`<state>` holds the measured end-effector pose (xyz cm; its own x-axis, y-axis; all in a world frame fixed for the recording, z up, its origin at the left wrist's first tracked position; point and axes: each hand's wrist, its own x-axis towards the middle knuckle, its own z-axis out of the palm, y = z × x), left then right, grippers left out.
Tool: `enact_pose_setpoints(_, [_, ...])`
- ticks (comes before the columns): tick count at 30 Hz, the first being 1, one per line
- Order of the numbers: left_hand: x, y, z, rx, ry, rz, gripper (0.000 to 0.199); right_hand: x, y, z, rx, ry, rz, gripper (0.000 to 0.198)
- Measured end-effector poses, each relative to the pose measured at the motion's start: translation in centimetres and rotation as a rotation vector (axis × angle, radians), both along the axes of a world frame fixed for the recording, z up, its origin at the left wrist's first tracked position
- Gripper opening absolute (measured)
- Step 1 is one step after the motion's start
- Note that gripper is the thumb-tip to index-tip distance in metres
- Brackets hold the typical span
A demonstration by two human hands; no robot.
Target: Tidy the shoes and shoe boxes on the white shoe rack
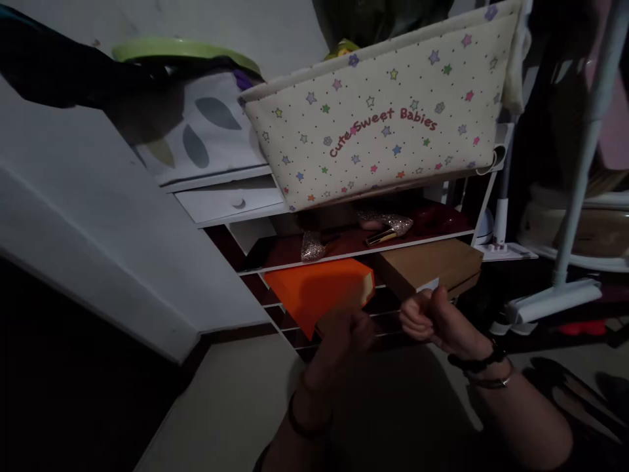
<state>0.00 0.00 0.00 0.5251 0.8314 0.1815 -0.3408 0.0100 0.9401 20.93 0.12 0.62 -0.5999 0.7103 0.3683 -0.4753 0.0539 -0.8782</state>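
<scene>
My left hand (344,337) grips the near lower edge of an orange box (314,292) on a low rack shelf (354,252). My right hand (432,321) is curled, thumb up, against the front of a brown cardboard box (427,265) beside the orange one; its hold on the box is unclear. Both wrists wear dark bands. On the shelf above lie glittery high-heeled shoes (388,226).
A cream fabric basket (383,118) printed with stars and "Cute Sweet Babies" sits on top of the rack, next to a white drawer (230,200) and a leaf-patterned bin (206,124). A white stand (570,249) rises at right. Beige floor (230,406) lies below.
</scene>
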Motion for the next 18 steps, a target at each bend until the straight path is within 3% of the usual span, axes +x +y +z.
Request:
enact_pose_setpoints(3, [0.4,0.8,-1.3,-0.076,-0.013,-0.101,0.084,0.0,0.6,-1.7,-0.079,-0.013,0.133,0.082])
enact_pose_setpoints(8, [0.3,1.0,-1.1,-0.149,-0.008,-0.061,0.085,0.6,1.5,-3.2,-0.156,-0.061,0.179,0.083])
enact_pose_setpoints(18, [0.5,0.3,0.9,-0.153,-0.044,-0.11,0.087,1.7,1.0,-1.6,-0.134,-0.044,0.169,0.082])
